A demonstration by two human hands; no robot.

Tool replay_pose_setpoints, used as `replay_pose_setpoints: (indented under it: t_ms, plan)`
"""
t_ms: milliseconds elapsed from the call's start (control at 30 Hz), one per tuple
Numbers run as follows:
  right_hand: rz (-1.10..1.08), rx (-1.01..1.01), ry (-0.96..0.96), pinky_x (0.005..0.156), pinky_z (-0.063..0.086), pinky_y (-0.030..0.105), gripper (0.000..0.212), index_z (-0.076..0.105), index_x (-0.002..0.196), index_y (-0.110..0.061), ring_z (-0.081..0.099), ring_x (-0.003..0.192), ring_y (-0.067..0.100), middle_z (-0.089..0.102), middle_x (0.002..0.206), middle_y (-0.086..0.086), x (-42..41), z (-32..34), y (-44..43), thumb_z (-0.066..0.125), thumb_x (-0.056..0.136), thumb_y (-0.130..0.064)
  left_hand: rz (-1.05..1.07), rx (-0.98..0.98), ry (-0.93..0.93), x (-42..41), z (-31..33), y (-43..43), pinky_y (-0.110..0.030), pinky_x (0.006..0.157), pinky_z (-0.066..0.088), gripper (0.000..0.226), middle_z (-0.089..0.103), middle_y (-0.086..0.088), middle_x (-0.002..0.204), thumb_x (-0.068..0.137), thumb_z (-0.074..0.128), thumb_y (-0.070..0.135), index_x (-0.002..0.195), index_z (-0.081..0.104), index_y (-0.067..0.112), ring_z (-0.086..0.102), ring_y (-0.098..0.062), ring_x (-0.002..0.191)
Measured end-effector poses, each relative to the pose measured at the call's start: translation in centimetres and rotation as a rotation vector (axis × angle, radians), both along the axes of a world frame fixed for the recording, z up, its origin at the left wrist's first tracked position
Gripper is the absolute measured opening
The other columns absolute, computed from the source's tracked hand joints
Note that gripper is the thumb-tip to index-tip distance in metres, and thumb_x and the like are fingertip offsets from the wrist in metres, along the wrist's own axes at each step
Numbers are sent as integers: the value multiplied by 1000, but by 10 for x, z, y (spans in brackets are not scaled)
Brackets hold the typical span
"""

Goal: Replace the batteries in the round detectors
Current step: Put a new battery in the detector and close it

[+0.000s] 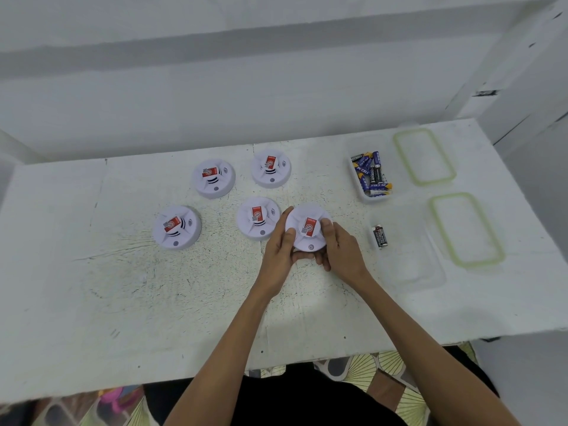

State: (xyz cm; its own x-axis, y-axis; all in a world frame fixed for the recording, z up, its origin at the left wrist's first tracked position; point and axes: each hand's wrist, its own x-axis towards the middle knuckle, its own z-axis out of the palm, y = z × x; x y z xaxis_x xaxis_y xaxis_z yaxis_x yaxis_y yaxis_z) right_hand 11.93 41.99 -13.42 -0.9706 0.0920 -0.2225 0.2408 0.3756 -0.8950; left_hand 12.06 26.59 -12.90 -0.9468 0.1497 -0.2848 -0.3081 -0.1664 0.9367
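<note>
Head view, fingers: thumbs (289, 235) press the top of the held detector (308, 229); the other fingers curl under its near rim.
Hands: left hand (278, 252) grips its 9 o'clock side, right hand (341, 254) its 3 o'clock side.
Held detector: white, red label up, mid-table.
Other detectors: neighbour detector (258, 218) just beside at 9 o'clock; three more detectors (214, 178) from 9 to 12 o'clock.
Batteries: tub batteries (372, 175) at 1 o'clock; loose batteries (380, 236) at 3 o'clock.

Two bare forearms are seen, and the left hand (278, 256) and the right hand (344, 256) are uncovered. A black garment (307, 404) is worn, visible at the near edge between the arms.
</note>
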Motion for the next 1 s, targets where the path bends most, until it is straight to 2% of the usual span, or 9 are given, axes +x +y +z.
replay_pose_setpoints:
  t_ms: [233, 500, 700, 1000]
  plan:
    - [3, 11, -5, 45, 48, 22, 53, 61, 91, -12, 54, 40, 10, 64, 54, 3, 0, 0, 0, 27, 105, -51, 1, -2, -4, 0, 2, 0, -52, 91, 61, 47, 60, -6, 147, 113, 37, 21, 160, 32, 20, 65, -33, 126]
    - [-3, 18, 8, 46, 48, 22, 53, 61, 89, -12, 54, 41, 11, 64, 54, 3, 0, -1, 0, 28, 106, -49, -10, -17, -2, 0, 0, -1, -62, 94, 57, 48, 56, -9, 151, 114, 37, 23, 161, 31, 20, 63, -36, 128]
    - [-1, 23, 14, 47, 50, 25, 52, 62, 90, -12, 55, 41, 12, 64, 54, 3, 0, -3, 0, 28, 106, -49, -6, 0, 5, 0, 3, 0, -55, 91, 61, 47, 57, -9, 150, 113, 37, 21, 160, 32, 20, 64, -35, 127]
    - [0, 17, 8, 47, 48, 21, 53, 62, 87, -11, 54, 41, 10, 63, 53, 3, 0, -3, 0, 28, 106, -48, -7, 0, -11, 0, 2, 0, -60, 94, 58, 48, 55, -8, 153, 113, 37, 22, 161, 31, 19, 63, -33, 129]
